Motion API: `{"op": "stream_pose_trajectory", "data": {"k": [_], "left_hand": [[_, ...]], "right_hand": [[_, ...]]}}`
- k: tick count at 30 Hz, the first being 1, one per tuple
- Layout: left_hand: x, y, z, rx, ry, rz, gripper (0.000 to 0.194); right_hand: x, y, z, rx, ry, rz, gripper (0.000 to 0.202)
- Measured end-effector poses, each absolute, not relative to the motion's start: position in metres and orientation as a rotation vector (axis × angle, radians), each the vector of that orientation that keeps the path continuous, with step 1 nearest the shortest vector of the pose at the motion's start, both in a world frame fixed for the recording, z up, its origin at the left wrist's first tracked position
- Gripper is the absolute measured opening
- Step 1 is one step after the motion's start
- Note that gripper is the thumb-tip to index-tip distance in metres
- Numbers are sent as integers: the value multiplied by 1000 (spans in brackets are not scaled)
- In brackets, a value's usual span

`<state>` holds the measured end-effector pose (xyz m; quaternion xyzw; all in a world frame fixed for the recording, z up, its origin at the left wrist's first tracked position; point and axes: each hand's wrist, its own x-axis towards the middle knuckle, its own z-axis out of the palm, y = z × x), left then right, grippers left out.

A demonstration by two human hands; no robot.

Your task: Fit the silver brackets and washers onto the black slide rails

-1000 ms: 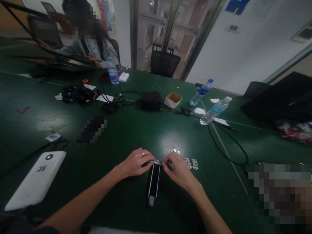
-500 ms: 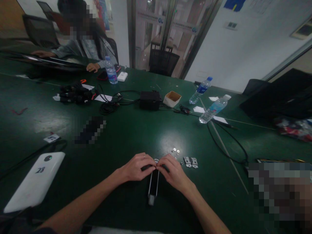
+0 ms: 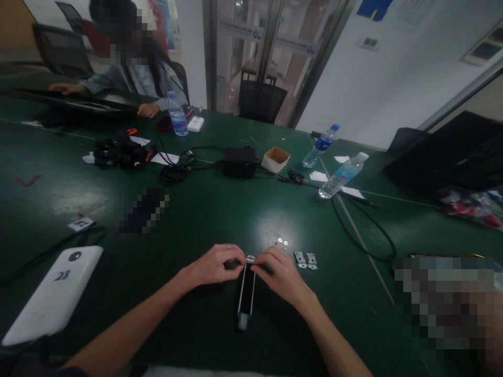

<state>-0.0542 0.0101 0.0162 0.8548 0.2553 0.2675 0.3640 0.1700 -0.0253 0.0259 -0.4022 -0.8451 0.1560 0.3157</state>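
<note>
A narrow metal frame with two thin side rods (image 3: 240, 294) lies lengthwise on the table before me, a grey block (image 3: 243, 321) at its near end. At its far end is a pale, curved end piece (image 3: 250, 258). My left hand (image 3: 220, 264) pinches this far end from the left, thumb and forefinger together. From the right, my right hand (image 3: 278, 273) does the same. My fingertips hide part of that end. Just beyond my right hand lie several tiny washers and nuts (image 3: 280, 240). Two silvery metal brackets (image 3: 301, 258) sit to its right.
Toward the back are a black box (image 3: 240, 161), an open carton (image 3: 275, 160), cables and water bottles (image 3: 342, 176). A white case marked 28 (image 3: 55, 293) lies left. Across the table a person (image 3: 129, 84) sits at a laptop; another person's blurred hand appears at right.
My fingertips have moved slightly apart, the left hand shifting left, and more of the pale end piece shows. My view has shifted a little; the frame and brackets stay put on the table.
</note>
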Motion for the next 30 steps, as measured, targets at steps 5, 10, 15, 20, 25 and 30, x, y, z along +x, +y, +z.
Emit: {"op": "stream_pose_trajectory", "data": {"k": [5, 10, 15, 20, 25, 30], "left_hand": [[-66, 21, 20, 2353, 806, 542, 18], [-67, 24, 15, 2448, 805, 489, 20], [-64, 23, 10, 2448, 798, 457, 18], [-61, 21, 11, 2436, 799, 451, 18], [-60, 19, 11, 2416, 879, 410, 17], [-58, 18, 8, 2429, 856, 421, 14]], "right_hand": [[186, -21, 33, -1240, -2329, 472, 9], [194, -19, 32, -1351, -2424, 507, 6], [192, -19, 29, -1364, -2459, 530, 4], [190, -19, 26, -1354, -2453, 571, 7], [189, -20, 24, -1348, -2443, 555, 8], [186, -20, 25, -1333, -2439, 559, 8]]}}
